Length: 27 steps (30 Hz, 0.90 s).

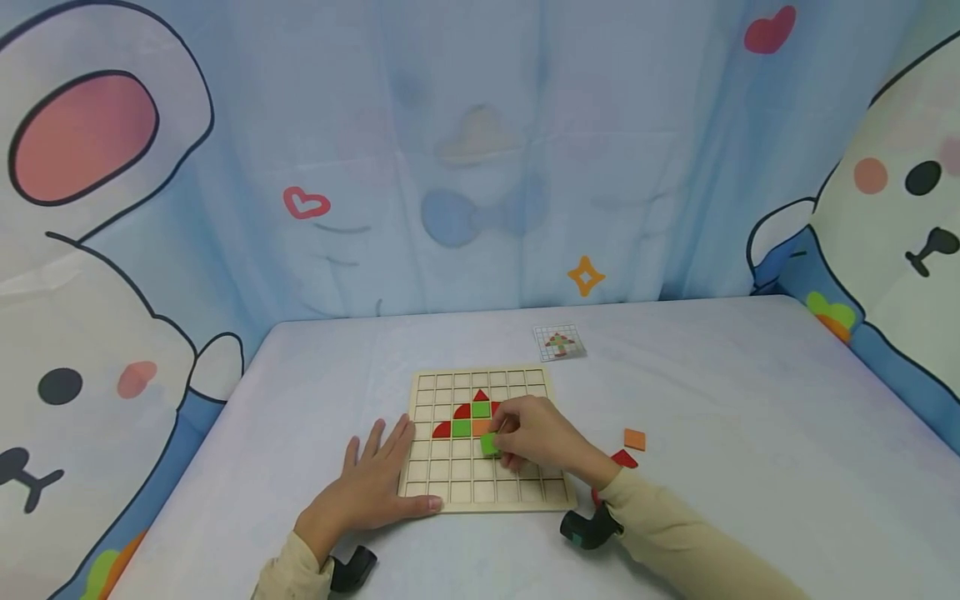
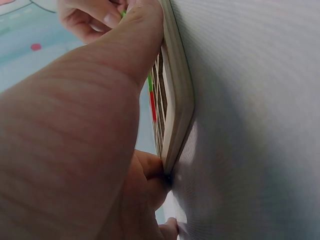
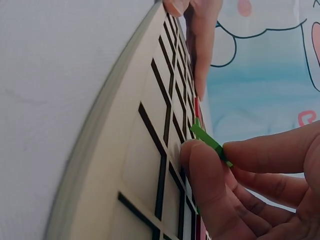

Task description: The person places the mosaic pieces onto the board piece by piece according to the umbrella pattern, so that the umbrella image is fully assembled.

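Note:
A wooden grid board lies on the white-covered table. Its upper middle cells hold red curved pieces, a red triangle, green squares and an orange square. My right hand pinches a green square tile between thumb and fingers, just below the orange square. The right wrist view shows this green tile tilted against the grid. With fingers spread, my left hand rests along the board's left edge, its thumb at the front edge. My right hand hides some cells.
Behind the board lies a small picture card with a gridded pattern. Right of the board are a loose orange square and a red triangle; another red piece is partly hidden by the right sleeve. A printed curtain hangs behind the table.

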### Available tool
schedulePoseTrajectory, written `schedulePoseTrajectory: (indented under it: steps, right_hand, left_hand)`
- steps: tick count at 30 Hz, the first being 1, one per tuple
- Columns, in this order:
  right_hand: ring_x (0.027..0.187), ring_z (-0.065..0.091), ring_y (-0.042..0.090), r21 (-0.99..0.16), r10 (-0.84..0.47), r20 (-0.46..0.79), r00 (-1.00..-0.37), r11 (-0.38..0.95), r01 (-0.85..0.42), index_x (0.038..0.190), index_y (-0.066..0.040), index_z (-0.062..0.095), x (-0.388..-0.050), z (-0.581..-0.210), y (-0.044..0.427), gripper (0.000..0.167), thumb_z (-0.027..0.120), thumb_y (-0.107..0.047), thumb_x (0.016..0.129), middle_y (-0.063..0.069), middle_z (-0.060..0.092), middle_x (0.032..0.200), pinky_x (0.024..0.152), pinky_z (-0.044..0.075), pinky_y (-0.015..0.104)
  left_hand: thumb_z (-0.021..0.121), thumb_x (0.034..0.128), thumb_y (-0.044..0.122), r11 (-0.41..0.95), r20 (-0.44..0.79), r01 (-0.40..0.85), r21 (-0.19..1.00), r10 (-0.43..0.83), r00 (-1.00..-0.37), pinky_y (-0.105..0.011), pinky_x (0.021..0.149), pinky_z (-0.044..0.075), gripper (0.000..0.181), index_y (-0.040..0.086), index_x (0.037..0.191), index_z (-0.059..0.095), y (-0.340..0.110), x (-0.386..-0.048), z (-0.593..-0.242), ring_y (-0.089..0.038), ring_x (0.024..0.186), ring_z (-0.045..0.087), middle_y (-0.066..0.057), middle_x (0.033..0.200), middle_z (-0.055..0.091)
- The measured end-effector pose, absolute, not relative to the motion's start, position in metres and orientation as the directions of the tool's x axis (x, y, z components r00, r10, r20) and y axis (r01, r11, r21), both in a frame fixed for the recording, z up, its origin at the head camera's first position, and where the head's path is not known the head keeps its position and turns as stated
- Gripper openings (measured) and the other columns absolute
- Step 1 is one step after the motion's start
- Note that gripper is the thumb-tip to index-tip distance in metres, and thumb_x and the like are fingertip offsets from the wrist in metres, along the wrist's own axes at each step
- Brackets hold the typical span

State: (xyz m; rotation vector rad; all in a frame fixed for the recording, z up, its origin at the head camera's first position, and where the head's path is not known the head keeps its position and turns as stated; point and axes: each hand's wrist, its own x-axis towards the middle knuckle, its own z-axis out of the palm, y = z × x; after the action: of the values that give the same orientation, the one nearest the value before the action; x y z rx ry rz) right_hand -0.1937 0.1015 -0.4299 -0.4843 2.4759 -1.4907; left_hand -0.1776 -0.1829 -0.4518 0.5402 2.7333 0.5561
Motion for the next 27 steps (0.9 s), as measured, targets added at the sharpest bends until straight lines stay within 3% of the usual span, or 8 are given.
schedulePoseTrajectory:
  steps: [13, 17, 27]
  right_hand:
    - [0.053, 0.064, 0.014, -0.817, -0.333, 0.042, -0.942, 0.531, -0.224, 0.09, -0.001, 0.071, -0.195, -0.437, 0.091, 0.01, 0.071, 0.009, 0.091, 0.002, 0.063, 0.067, 0.052, 0.056, 0.029]
    - [0.052, 0.059, 0.009, -0.766, -0.336, 0.088, -0.938, 0.579, -0.279, 0.088, -0.004, 0.072, -0.196, -0.441, 0.089, 0.01, 0.073, 0.007, 0.09, -0.003, 0.061, 0.068, 0.055, 0.051, 0.026]
    - [0.066, 0.052, 0.011, -0.69, -0.327, 0.15, -0.933, 0.641, -0.335, 0.085, -0.006, 0.073, -0.197, -0.446, 0.085, 0.012, 0.075, 0.005, 0.088, -0.005, 0.059, 0.072, 0.062, 0.045, 0.026]
  left_hand:
    - [0.076, 0.0871, 0.072, 0.851, -0.206, 0.309, 0.425, 0.423, -0.882, -0.069, 0.124, -0.002, 0.123, 0.003, 0.171, 0.019, -0.183, -0.178, -0.451, -0.043, 0.163, 0.0, -0.011, 0.179, 0.013]
    - [0.076, 0.0873, 0.072, 0.851, -0.208, 0.308, 0.425, 0.423, -0.882, -0.069, 0.124, -0.001, 0.123, 0.003, 0.171, 0.019, -0.183, -0.178, -0.452, -0.043, 0.163, 0.0, -0.011, 0.179, 0.013]
    - [0.075, 0.0879, 0.072, 0.851, -0.208, 0.312, 0.424, 0.426, -0.88, -0.07, 0.124, -0.001, 0.123, 0.003, 0.171, 0.018, -0.183, -0.178, -0.451, -0.043, 0.163, 0.0, -0.011, 0.179, 0.012]
